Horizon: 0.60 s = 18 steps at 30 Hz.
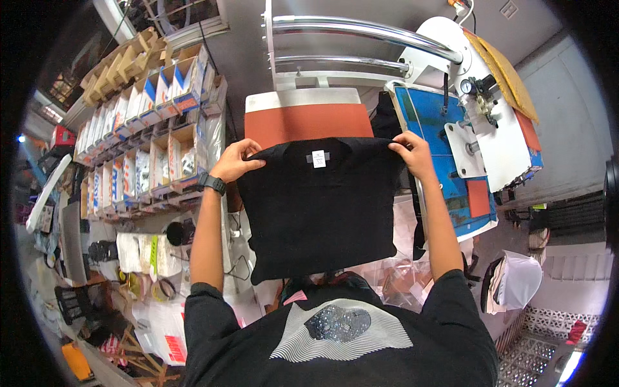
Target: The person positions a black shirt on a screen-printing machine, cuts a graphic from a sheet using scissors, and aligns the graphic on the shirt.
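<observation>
A black T-shirt (316,213) hangs spread between my two hands, with a white label (318,158) inside its neckline. My left hand (235,161) pinches one shoulder of it, thumb against fingers. The other shoulder is pinched in my right hand (412,153). Just past the shirt's upper edge lies the orange-red pad (303,122) of a press, with a pale strip (303,97) behind it. The shirt overlaps the pad's near edge and hides the rest of it.
Chrome rails (361,32) run behind the pad to a press head with a blue plate (429,116) and a gauge (466,86) at the right. Cardboard bins (135,161) line the left shelf. Clear plastic bags (400,277) lie below the shirt. Dark cloth (387,116) sits beside the pad.
</observation>
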### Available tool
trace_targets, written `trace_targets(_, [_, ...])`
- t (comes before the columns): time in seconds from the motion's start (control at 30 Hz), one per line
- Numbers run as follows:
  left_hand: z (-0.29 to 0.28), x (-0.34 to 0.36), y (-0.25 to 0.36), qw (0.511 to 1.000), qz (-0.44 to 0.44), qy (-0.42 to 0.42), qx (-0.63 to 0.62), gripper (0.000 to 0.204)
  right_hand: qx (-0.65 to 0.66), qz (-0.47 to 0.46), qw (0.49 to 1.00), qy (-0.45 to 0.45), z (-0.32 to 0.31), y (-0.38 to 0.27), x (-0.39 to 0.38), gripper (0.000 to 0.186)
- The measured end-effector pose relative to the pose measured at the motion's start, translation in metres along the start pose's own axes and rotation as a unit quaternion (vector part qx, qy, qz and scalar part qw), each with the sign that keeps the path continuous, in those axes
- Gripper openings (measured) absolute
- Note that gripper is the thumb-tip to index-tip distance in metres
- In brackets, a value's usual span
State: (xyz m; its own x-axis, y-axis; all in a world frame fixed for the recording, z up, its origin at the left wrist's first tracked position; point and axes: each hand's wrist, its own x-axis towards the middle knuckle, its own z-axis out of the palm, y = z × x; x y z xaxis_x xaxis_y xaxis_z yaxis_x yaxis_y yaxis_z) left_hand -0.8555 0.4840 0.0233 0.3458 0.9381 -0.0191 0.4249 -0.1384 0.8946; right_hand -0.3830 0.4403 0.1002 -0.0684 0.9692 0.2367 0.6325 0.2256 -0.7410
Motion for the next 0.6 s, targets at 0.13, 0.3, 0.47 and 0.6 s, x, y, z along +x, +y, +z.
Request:
trace_targets(0.13, [-0.023, -0.061, 0.105, 0.974, 0.107, 0.061, 0.189, 0.033, -0.013, -0.06, 0.997, -0.038, -0.044, -0.037, -0.036, 0.014])
trace_targets(0.3, [-0.035, -0.178, 0.239, 0.885, 0.299, 0.192, 0.302, 0.033, -0.027, -0.188, 0.982, 0.014, -0.131, -0.128, -0.088, 0.018])
trace_targets(0.47, [-0.031, -0.239, 0.23, 0.901, 0.146, 0.168, 0.374, 0.031, -0.077, -0.159, 0.98, -0.088, -0.165, -0.11, -0.13, 0.017])
trace_targets(0.6, [-0.035, -0.28, 0.298, 0.858, 0.283, 0.237, 0.358, 0.02, -0.108, -0.242, 0.964, -0.006, -0.205, -0.141, -0.149, 0.017])
